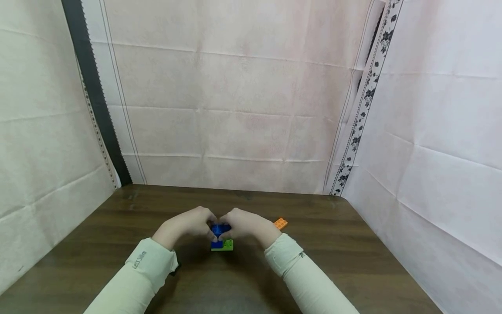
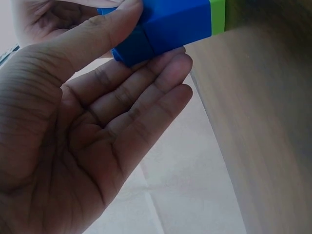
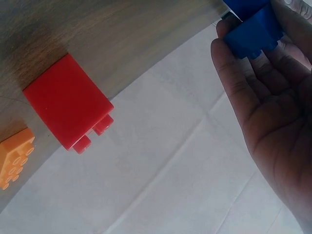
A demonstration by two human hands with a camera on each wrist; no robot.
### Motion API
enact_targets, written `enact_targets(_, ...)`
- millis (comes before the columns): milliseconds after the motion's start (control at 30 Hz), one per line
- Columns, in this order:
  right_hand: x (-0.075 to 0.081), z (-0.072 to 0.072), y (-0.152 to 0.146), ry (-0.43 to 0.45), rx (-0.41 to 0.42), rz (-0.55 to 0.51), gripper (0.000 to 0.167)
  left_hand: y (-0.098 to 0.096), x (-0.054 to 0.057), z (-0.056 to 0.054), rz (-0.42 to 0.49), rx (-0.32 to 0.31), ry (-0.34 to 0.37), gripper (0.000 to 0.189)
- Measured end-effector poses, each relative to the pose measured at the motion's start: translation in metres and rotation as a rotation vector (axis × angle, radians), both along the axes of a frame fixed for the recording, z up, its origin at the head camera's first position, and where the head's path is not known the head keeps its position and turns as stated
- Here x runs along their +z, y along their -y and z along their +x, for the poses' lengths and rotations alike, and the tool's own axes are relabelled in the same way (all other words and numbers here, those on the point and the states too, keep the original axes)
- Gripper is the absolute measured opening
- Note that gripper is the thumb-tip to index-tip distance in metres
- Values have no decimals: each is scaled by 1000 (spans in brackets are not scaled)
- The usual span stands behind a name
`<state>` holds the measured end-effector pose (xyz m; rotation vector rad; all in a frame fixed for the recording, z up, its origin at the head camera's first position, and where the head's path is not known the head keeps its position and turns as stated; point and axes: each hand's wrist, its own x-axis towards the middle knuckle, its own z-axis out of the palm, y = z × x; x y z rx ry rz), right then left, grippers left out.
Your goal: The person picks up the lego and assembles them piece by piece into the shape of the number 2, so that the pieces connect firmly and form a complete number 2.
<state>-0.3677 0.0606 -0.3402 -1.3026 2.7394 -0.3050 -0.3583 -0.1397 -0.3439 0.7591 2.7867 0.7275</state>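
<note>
Both hands meet at a small stack of toy building bricks on the table. At its bottom is a light green brick [image 1: 228, 245], with a blue brick [image 1: 216, 244] standing on its left part. A second blue brick [image 1: 221, 228] tops the stack. My left hand [image 1: 196, 221] pinches this upper brick, thumb on the near side and fingers behind, as the left wrist view shows. From the other side my right hand [image 1: 243, 223] pinches the same upper brick [image 3: 256, 34], its studs facing the palm. The fingers partly cover the blue bricks.
An orange brick [image 1: 280, 223] with several studs lies on the brown wooden table [image 1: 313, 261], right of the stack. Near it stands a red brick [image 3: 68, 102], hidden behind the right hand in the head view. Pale cloth walls [image 1: 243, 87] enclose the table's back and sides.
</note>
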Motion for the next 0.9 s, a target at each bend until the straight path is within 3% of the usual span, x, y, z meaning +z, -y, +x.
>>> enact_targets(900,-3,-4,-11,-31,30,-15,30,0,-2,-1,-16,11,-11,28)
